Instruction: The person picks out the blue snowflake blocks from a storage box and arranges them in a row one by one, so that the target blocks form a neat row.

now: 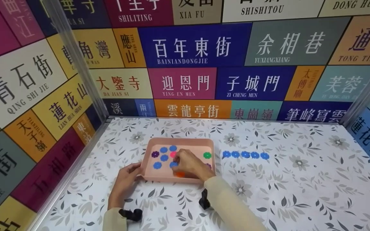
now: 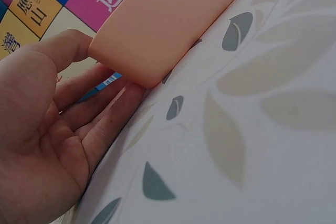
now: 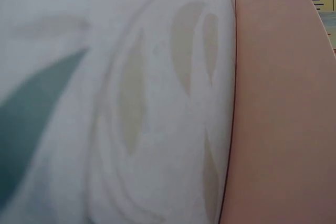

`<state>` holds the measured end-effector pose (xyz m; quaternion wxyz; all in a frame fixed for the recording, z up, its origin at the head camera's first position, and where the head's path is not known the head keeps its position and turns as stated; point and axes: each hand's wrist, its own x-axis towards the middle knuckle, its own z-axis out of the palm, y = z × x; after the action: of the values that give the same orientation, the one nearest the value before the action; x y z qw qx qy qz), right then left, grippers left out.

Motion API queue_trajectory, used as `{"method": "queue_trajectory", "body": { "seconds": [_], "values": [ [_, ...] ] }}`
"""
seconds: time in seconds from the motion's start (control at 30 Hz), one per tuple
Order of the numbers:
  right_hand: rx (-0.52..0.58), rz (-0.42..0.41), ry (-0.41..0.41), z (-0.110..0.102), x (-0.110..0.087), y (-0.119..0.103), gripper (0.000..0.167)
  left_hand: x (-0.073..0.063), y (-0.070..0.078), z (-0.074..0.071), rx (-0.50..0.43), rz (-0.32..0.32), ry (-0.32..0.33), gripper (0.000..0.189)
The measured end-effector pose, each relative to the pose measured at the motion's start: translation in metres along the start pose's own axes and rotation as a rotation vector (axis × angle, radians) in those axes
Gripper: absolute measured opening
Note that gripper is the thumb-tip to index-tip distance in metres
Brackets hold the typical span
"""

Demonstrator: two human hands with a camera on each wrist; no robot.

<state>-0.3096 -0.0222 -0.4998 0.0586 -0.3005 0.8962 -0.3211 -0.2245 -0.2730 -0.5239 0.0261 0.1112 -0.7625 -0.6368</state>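
Note:
A shallow pink tray [image 1: 178,141] lies on the table with several small flower-shaped pieces inside. At its front left corner my left hand [image 1: 125,178] holds the outside; in the left wrist view the fingers [image 2: 100,98] curl against the tray wall [image 2: 142,30]. My right hand [image 1: 188,163] reaches over the front wall into the tray. Its thumb and forefinger pinch a blue flower piece [image 1: 173,165], partly hidden by the fingers. Close by lie a pink piece [image 1: 173,154] and an orange piece [image 1: 180,174]. The right wrist view shows only tablecloth and tray wall [image 3: 283,103].
Right of the tray, several blue flower pieces [image 1: 245,154] form a row on the floral tablecloth [image 1: 287,189]. Inside the tray are also a green piece [image 1: 207,155] and a dark purple piece [image 1: 155,154]. Walls with printed signs [image 1: 181,83] stand behind and beside the table.

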Motion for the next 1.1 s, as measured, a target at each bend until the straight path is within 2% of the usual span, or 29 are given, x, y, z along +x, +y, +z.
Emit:
{"method": "queue_trajectory", "body": {
  "seconds": [0.3, 0.4, 0.53, 0.67, 0.77, 1.0, 1.1],
  "values": [
    [0.012, 0.04, 0.01, -0.002, 0.0, -0.001, 0.033, 0.001, 0.001, -0.004, 0.055, -0.042, 0.011, 0.043],
    [0.028, 0.051, 0.015, -0.002, 0.0, 0.0, 0.033, 0.001, 0.001, -0.005, 0.058, -0.037, 0.015, 0.042],
    [0.03, 0.095, 0.04, -0.002, -0.001, 0.003, 0.031, 0.0, 0.0, -0.005, 0.049, -0.028, -0.007, 0.041],
    [0.035, 0.109, 0.05, -0.004, -0.003, 0.005, 0.031, -0.001, 0.0, -0.006, 0.07, -0.046, -0.011, 0.042],
    [0.036, 0.109, 0.053, -0.009, -0.006, 0.006, 0.033, -0.001, 0.001, -0.007, 0.092, -0.056, 0.0, 0.043],
    [-0.03, 0.088, 0.124, -0.028, -0.018, 0.012, 0.035, -0.001, 0.001, -0.005, 0.062, -0.021, -0.013, 0.041],
    [-0.044, 0.075, 0.139, -0.036, -0.023, 0.015, 0.034, -0.001, 0.0, -0.003, 0.095, -0.047, -0.014, 0.043]
  ]
}}
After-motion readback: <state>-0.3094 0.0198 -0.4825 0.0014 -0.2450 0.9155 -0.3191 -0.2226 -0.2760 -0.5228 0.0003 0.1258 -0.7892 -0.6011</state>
